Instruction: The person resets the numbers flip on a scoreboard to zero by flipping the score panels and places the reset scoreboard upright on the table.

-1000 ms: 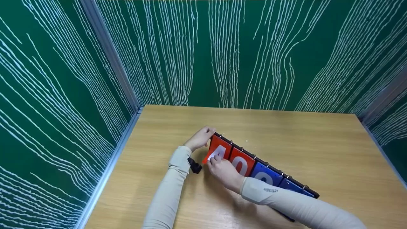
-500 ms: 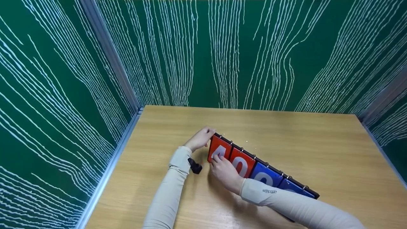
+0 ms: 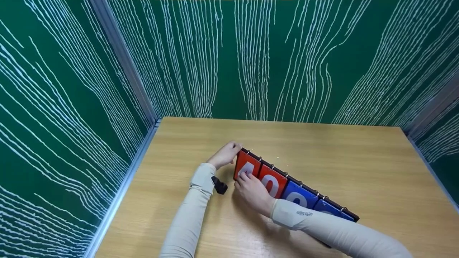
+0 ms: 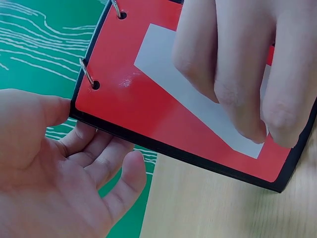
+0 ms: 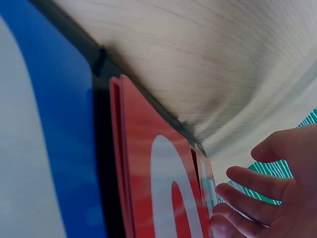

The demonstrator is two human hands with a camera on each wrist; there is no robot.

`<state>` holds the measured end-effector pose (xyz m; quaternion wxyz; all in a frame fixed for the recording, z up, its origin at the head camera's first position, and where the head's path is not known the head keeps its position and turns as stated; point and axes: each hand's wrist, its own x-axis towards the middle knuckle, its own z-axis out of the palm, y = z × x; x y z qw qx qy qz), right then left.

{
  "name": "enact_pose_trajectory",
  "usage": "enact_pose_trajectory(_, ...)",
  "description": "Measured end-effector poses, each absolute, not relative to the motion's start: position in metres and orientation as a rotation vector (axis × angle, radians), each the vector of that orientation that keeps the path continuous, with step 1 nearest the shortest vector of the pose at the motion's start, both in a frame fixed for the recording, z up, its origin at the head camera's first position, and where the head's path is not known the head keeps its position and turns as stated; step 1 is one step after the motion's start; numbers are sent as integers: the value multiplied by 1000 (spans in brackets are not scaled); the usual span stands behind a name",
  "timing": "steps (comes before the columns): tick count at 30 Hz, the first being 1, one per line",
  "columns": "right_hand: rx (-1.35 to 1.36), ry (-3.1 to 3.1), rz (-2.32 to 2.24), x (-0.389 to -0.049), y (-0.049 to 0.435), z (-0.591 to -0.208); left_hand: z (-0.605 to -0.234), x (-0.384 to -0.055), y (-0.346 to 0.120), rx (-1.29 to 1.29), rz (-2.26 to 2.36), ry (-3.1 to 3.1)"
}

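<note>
A tabletop flip scoreboard (image 3: 299, 184) stands slanted across the wooden table, its red and blue number cards hung on metal rings. My left hand (image 3: 223, 156) grips its upper left corner, with the thumb at the edge and fingers behind in the left wrist view. Extended fingers of my right hand (image 3: 254, 191) rest against the leftmost red card (image 4: 129, 99), covering part of its white numeral, which looks like a 4. Beside it hangs a red 0 card (image 5: 143, 129). My right forearm hides the lower part of the blue cards.
The wooden table (image 3: 186, 139) extends around the scoreboard. Green walls (image 3: 229, 71) with white wavy lines enclose its back and sides, with a grey metal post (image 3: 125, 59) at the back left corner. A black piece (image 3: 219, 186) sits at my left wrist.
One second ago the leftmost red card's lower end stuck out from the scoreboard; now it lies flat, with my right fingers against it. My left hand has stayed at the corner.
</note>
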<state>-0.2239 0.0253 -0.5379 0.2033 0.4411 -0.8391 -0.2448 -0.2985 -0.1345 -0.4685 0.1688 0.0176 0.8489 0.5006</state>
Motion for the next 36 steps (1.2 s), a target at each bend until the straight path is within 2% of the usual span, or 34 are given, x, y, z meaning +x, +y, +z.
enact_pose_trajectory(36, 1252, -2346, -453, -221, 29, -519, -469, -298, -132, 93, 1460, 2397)
